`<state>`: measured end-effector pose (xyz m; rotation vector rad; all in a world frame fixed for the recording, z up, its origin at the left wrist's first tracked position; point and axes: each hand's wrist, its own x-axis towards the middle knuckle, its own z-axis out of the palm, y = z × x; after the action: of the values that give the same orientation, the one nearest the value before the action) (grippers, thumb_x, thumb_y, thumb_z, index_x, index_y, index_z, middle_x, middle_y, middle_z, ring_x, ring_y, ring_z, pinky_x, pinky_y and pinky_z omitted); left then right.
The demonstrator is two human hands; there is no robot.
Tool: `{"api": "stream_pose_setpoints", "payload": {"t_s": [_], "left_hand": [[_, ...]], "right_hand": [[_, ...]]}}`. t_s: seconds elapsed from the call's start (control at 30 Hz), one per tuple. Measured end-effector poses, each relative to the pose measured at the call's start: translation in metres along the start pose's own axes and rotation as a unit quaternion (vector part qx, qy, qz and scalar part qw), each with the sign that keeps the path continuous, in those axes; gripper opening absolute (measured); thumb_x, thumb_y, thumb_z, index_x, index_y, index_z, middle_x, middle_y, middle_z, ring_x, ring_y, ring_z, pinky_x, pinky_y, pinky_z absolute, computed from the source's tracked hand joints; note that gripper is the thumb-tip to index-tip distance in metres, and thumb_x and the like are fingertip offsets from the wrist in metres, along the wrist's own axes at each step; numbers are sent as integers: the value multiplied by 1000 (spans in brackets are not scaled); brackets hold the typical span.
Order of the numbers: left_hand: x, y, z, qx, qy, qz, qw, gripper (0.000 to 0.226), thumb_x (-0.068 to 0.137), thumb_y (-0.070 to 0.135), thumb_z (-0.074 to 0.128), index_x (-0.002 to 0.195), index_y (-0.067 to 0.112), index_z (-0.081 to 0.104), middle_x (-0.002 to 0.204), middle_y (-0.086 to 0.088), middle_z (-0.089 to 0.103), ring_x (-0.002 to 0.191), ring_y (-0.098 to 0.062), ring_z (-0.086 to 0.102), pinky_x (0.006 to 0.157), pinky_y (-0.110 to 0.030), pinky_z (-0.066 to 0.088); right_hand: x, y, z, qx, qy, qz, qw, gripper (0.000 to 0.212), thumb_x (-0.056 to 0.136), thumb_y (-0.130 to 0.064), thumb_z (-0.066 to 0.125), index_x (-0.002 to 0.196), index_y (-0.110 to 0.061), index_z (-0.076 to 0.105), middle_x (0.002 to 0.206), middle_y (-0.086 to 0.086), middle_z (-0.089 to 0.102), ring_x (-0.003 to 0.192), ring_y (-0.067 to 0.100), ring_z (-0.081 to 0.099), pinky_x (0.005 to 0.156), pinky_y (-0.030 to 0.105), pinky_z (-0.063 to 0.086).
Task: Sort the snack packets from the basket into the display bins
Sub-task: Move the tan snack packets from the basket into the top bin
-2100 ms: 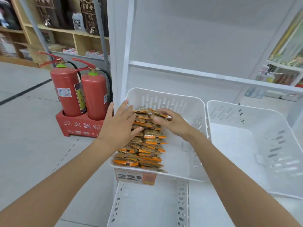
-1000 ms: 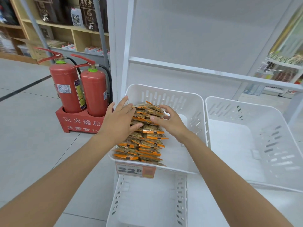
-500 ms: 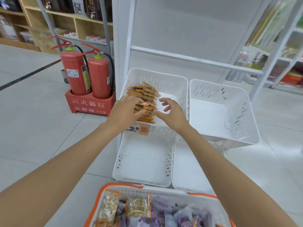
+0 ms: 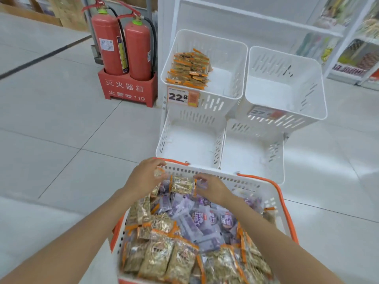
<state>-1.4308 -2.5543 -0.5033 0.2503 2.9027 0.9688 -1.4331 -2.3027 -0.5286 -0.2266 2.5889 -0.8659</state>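
Note:
The orange-rimmed white basket (image 4: 283,203) lies below me, full of gold packets with orange edges (image 4: 158,257) and purple packets (image 4: 202,221). Both hands are at its far end. One gold packet (image 4: 182,184) stands upright between them. My left hand (image 4: 143,180) curls its fingers at that packet's left edge. My right hand (image 4: 212,188) pinches its right edge. A stack of the same orange-edged packets (image 4: 189,67) fills the left side of the upper left bin (image 4: 227,93). The upper right bin (image 4: 315,99) holds nothing.
Two lower white bins, left (image 4: 190,146) and right (image 4: 252,156), sit open on the floor right behind the basket. Two red fire extinguishers (image 4: 125,44) in a red stand are left of the rack. Stocked shelves (image 4: 352,56) stand at the far right; grey tiled floor all around.
Both hands left the stack in the upper left bin and dropped back into the basket. The view tilted down, so the basket now fills the foreground.

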Motion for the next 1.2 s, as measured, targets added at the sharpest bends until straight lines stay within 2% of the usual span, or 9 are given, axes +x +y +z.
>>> {"api": "stream_pose_setpoints", "payload": {"t_s": [0.13,0.23,0.37,0.53,0.67,0.87,0.97,1.1,1.2], "left_hand": [[-21,-14,3,-18,9,-33,999,40,91,41,67,127,25,60,125,6,60,110,-12,54,94,-34,48],[-29,-21,1,-22,5,-48,999,40,91,39,67,128,25,59,125,6,59,110,-11,54,94,-32,48],[-28,-29,0,-57,13,-69,996,39,91,37,68,126,25,59,125,8,58,106,-7,53,93,-30,48],[-21,-32,2,-113,29,-103,988,35,91,28,68,125,23,60,121,6,59,107,-12,56,92,-33,51],[-21,-32,5,-126,15,-102,987,34,92,26,67,125,24,59,123,5,59,107,-12,57,89,-29,48],[-13,-23,-3,-243,90,-144,955,34,92,23,68,124,16,60,119,1,61,100,-12,58,84,-24,47],[-9,-12,-3,-360,79,-195,909,37,89,33,71,121,20,59,113,4,64,97,-8,62,81,-23,51],[-9,-12,-17,-537,-18,-240,809,30,91,24,68,116,7,65,99,-4,73,87,-13,72,74,-26,60],[-11,-22,-24,-502,-66,-232,830,29,87,18,73,113,9,66,103,-8,74,95,-18,72,81,-31,60]], "right_hand": [[20,9,53,-35,8,-11,999,61,91,-23,66,147,-15,42,150,5,44,138,23,40,114,34,32],[32,12,77,-42,57,11,997,59,87,-25,69,142,-22,49,136,2,59,119,22,57,103,36,45],[39,11,77,79,167,59,981,15,93,-13,60,104,-11,71,92,5,73,82,21,67,83,40,56],[41,-1,69,3,45,-16,999,41,87,-29,71,125,-13,64,118,0,64,105,17,60,93,33,49],[47,0,98,-158,99,-22,982,17,86,-27,62,100,-17,62,91,4,67,85,25,61,79,37,52],[33,-37,44,273,96,31,957,22,100,-33,53,102,-11,57,80,15,63,65,25,57,56,30,45],[27,-66,26,298,70,-7,952,30,100,-37,51,93,-11,65,78,5,66,68,15,59,64,25,47],[41,-80,30,349,69,-4,935,38,92,-44,58,90,-8,70,83,9,66,76,22,60,81,50,54],[44,-83,41,369,33,8,929,35,97,-41,54,93,-13,74,92,9,72,88,25,67,90,48,53]]}}
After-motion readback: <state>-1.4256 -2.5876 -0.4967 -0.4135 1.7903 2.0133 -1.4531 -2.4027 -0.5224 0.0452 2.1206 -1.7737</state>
